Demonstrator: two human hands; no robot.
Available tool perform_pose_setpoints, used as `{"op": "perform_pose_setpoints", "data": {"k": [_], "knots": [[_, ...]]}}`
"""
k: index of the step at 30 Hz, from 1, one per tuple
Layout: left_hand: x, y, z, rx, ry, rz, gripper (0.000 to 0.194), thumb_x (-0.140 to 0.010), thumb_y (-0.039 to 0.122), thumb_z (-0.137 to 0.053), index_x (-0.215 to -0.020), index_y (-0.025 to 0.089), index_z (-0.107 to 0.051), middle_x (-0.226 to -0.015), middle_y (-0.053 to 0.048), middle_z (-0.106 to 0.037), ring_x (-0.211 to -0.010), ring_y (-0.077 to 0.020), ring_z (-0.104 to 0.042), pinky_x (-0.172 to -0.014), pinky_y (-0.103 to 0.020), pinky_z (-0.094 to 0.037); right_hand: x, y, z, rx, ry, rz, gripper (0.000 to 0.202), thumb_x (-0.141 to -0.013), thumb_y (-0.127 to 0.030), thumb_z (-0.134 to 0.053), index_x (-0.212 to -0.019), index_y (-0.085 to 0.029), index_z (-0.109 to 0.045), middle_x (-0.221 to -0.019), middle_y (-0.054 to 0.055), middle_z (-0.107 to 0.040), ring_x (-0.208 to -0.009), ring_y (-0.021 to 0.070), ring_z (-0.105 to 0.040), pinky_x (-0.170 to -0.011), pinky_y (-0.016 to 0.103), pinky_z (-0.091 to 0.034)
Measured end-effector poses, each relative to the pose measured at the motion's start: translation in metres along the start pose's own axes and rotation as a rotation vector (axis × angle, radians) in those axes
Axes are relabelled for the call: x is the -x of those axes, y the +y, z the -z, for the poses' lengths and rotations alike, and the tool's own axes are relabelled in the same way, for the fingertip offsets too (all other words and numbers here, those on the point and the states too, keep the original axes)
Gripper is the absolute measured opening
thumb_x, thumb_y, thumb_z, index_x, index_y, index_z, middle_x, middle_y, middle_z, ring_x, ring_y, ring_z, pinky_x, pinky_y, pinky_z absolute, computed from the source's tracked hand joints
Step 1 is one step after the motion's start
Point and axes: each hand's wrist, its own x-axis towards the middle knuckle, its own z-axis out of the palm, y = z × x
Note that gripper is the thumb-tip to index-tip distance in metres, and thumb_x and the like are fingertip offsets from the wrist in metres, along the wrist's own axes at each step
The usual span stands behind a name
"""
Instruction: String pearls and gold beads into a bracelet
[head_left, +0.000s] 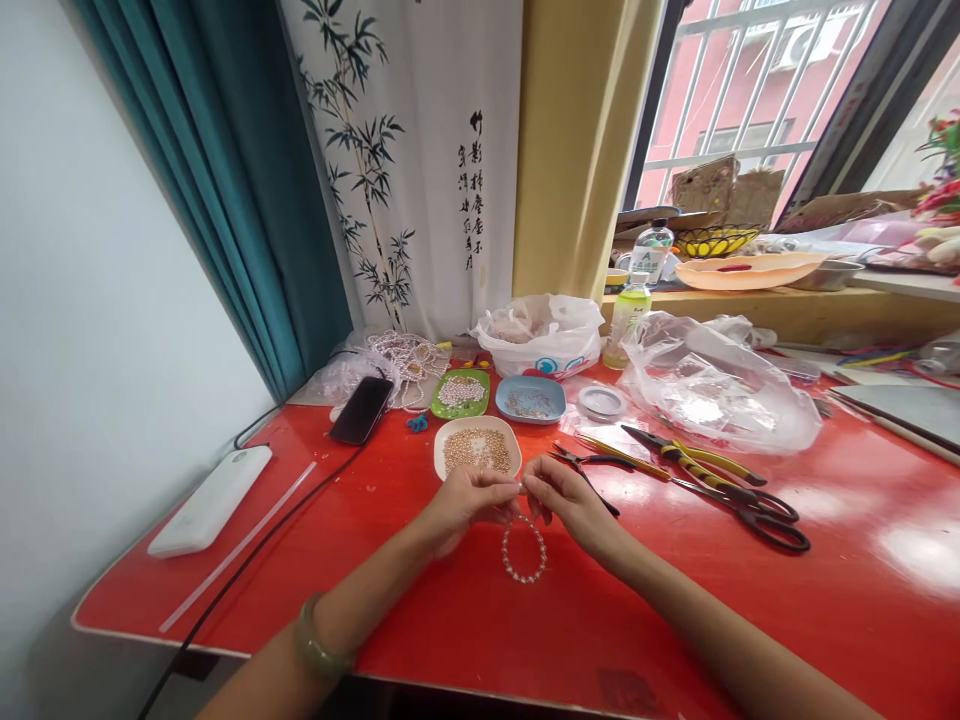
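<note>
A beaded bracelet (524, 579) hangs as a loop below my fingertips, over the red table. My left hand (466, 505) pinches one side of its top end, thumb and index finger pressed together. Close beside it, my right hand (564, 497) pinches the other side, the fingertips of both hands nearly touching. The exact ends between the fingers are too small to make out. Just beyond my hands is a white dish (514, 450) of gold beads, with a green dish (484, 408) of pale beads and a blue dish (531, 386) of small pieces behind it.
Pliers (694, 465), scissors (772, 515), tweezers (622, 455) and small black-handled pliers (592, 470) lie at the right. Behind are plastic bags (712, 385) and a bottle (626, 320). A phone (361, 410), cable and white power bank (210, 500) are at the left.
</note>
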Motion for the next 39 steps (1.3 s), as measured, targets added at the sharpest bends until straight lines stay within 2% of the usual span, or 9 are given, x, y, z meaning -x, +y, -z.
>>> {"op": "perform_pose_setpoints", "data": {"k": [11,16,19,22,24,26,28,31,39], "knots": [[-0.001,-0.001,0.0,-0.04,0.028,0.025,0.024,-0.057,0.031,-0.071,-0.067,0.01,-0.068,-0.052,-0.002,-0.058,-0.047,-0.0071,-0.049,-0.051,-0.02,-0.04,0.0,-0.007,0.005,0.082,-0.093,-0.021,0.032,-0.078,-0.049,-0.045,-0.069,-0.019,-0.042,-0.059,-0.005,-0.043,-0.049,0.0079,-0.043,-0.047,0.022,-0.036],[0.001,-0.001,-0.002,-0.109,0.036,-0.023,0.023,-0.061,0.034,-0.068,-0.061,0.01,-0.066,-0.05,-0.001,-0.056,-0.046,-0.007,-0.049,-0.051,-0.02,-0.04,-0.002,-0.005,0.004,0.211,-0.09,-0.022,0.029,-0.081,-0.046,-0.039,-0.07,-0.02,-0.041,-0.06,-0.004,-0.044,-0.051,0.0093,-0.045,-0.049,0.024,-0.038],[0.0,-0.002,-0.002,-0.12,0.043,-0.011,0.023,-0.061,0.034,-0.068,-0.064,0.011,-0.067,-0.05,0.0,-0.057,-0.046,-0.0067,-0.05,-0.051,-0.02,-0.04,-0.002,-0.007,0.013,0.33,-0.065,-0.029,0.026,-0.081,-0.043,-0.039,-0.07,-0.02,-0.045,-0.065,0.0,-0.05,-0.058,0.0132,-0.049,-0.056,0.029,-0.042],[-0.002,-0.005,0.0,-0.112,0.055,0.004,0.023,-0.059,0.033,-0.069,-0.067,0.012,-0.068,-0.049,0.0,-0.057,-0.045,-0.0069,-0.05,-0.051,-0.02,-0.041,-0.001,-0.006,0.034,0.585,0.021,-0.015,0.02,-0.076,-0.038,-0.05,-0.081,-0.019,-0.052,-0.089,0.009,-0.056,-0.086,0.0234,-0.05,-0.076,0.04,-0.039],[-0.003,-0.007,0.001,-0.113,0.059,0.012,0.024,-0.058,0.033,-0.07,-0.068,0.011,-0.068,-0.049,0.0,-0.058,-0.045,-0.0073,-0.051,-0.05,-0.02,-0.041,0.002,-0.003,0.051,1.113,0.068,-0.045,0.034,-0.07,-0.04,-0.056,-0.095,-0.017,-0.054,-0.108,0.014,-0.053,-0.104,0.031,-0.044,-0.083,0.044,-0.034],[-0.003,-0.009,0.001,-0.128,0.055,0.023,0.025,-0.058,0.033,-0.069,-0.068,0.011,-0.068,-0.05,0.0,-0.059,-0.045,-0.0076,-0.051,-0.05,-0.021,-0.041,0.005,0.002,0.065,1.367,0.053,-0.142,0.048,-0.065,-0.044,-0.06,-0.103,-0.015,-0.055,-0.116,0.017,-0.05,-0.108,0.0368,-0.041,-0.084,0.05,-0.032],[-0.003,-0.009,0.001,-0.15,0.042,0.037,0.026,-0.058,0.033,-0.069,-0.07,0.01,-0.068,-0.051,0.0,-0.059,-0.045,-0.0075,-0.051,-0.05,-0.021,-0.042,0.007,0.005,0.074,1.442,0.021,-0.226,0.056,-0.064,-0.05,-0.059,-0.108,-0.016,-0.055,-0.118,0.017,-0.049,-0.105,0.0392,-0.044,-0.078,0.053,-0.034],[-0.003,-0.011,0.001,-0.17,0.013,0.047,0.026,-0.06,0.032,-0.068,-0.074,0.01,-0.067,-0.051,0.0,-0.06,-0.046,-0.0076,-0.052,-0.052,-0.021,-0.043,0.008,0.006,0.078,1.54,-0.009,-0.278,0.053,-0.069,-0.053,-0.052,-0.113,-0.022,-0.053,-0.118,0.014,-0.051,-0.1,0.0363,-0.049,-0.072,0.049,-0.038],[-0.005,-0.017,0.005,-0.202,-0.013,0.036,0.025,-0.063,0.031,-0.066,-0.076,0.009,-0.064,-0.054,-0.002,-0.06,-0.049,-0.0093,-0.055,-0.053,-0.023,-0.044,0.006,0.007,0.073,1.633,0.046,-0.183,0.042,-0.077,-0.045,-0.049,-0.103,-0.013,-0.059,-0.097,0.017,-0.055,-0.093,0.0317,-0.05,-0.073,0.039,-0.039]]}}
